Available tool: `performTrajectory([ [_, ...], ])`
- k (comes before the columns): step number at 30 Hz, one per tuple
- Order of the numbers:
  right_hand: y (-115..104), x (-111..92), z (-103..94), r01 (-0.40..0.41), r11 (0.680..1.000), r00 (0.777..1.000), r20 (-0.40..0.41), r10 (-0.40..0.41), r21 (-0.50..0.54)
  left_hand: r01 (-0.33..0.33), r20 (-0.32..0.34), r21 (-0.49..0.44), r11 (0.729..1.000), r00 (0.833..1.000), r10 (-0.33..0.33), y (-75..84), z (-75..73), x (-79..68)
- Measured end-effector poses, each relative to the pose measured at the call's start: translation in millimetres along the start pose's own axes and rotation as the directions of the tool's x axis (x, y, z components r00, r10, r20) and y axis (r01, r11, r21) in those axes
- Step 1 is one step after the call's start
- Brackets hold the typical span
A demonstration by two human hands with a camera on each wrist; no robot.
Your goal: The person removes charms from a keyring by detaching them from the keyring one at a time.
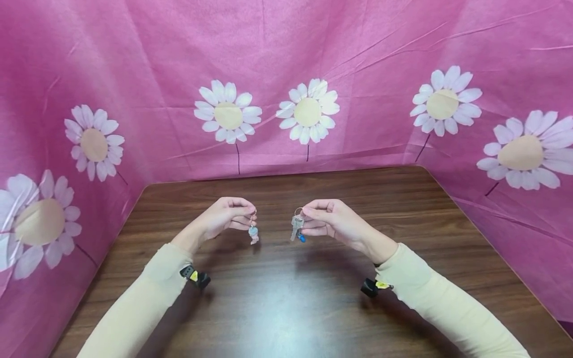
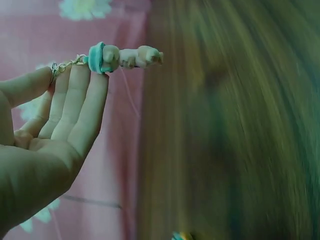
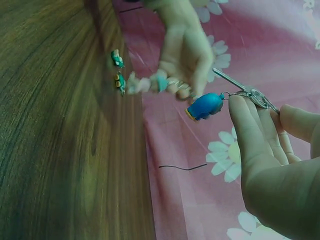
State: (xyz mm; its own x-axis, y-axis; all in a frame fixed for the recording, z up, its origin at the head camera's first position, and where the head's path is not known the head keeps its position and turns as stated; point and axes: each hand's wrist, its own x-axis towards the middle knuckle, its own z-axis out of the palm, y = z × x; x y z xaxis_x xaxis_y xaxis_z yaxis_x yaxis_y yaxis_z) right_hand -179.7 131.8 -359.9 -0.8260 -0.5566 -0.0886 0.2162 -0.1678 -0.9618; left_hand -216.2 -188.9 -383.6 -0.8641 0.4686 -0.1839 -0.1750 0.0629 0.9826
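Observation:
Pinched by its ring between the thumb and fingers of my left hand [image 1: 226, 215] is a keychain. From its gold-coloured chain [image 2: 70, 63] hangs a pale pinkish figurine with a light-blue top [image 2: 105, 57]. My right hand [image 1: 333, 221] pinches a metal key ring [image 1: 298, 212] between thumb and fingertips. Silver keys [image 1: 295, 227] and a blue figurine charm [image 3: 205, 106] dangle from that ring. Both hands are raised over the brown wooden table [image 1: 282, 298], facing each other with a small gap between the two sets.
Pink cloth [image 1: 286, 35] with large white daisies surrounds the table on its back and sides. Black wrist cameras [image 1: 369, 287] with yellow tags sit at the cuffs of the cream sleeves. Small green and yellow pieces [image 3: 119, 82] show beside the pale figurine in the right wrist view.

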Motion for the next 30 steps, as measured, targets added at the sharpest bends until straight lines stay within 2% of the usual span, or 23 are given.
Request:
performTrajectory([
  [8,4.3,3.0,2.3,-0.018,1.000,1.000,0.025,0.018,0.023,0.026,-0.017,0.011,1.000,1.000,-0.026,-22.1,-40.6,19.9],
  [12,5.7,4.5,3.1,-0.027,0.999,0.999,0.032,0.026,0.036,0.049,-0.062,0.030,0.998,0.997,-0.047,-25.6,-55.5,24.1],
  [18,5.3,6.3,5.5,-0.033,0.999,0.999,0.037,0.032,0.041,0.085,-0.137,0.025,0.996,0.987,-0.080,-32.3,-68.5,26.5],
  [24,7.1,7.6,6.6,-0.037,0.998,0.997,0.064,0.034,0.049,0.113,-0.237,0.042,0.993,0.966,-0.100,-38.8,-79.0,29.5],
  [30,8.8,8.2,8.6,-0.040,0.998,0.996,0.077,0.036,0.048,0.154,-0.296,0.110,0.982,0.948,-0.116,-41.5,-90.9,28.6],
])
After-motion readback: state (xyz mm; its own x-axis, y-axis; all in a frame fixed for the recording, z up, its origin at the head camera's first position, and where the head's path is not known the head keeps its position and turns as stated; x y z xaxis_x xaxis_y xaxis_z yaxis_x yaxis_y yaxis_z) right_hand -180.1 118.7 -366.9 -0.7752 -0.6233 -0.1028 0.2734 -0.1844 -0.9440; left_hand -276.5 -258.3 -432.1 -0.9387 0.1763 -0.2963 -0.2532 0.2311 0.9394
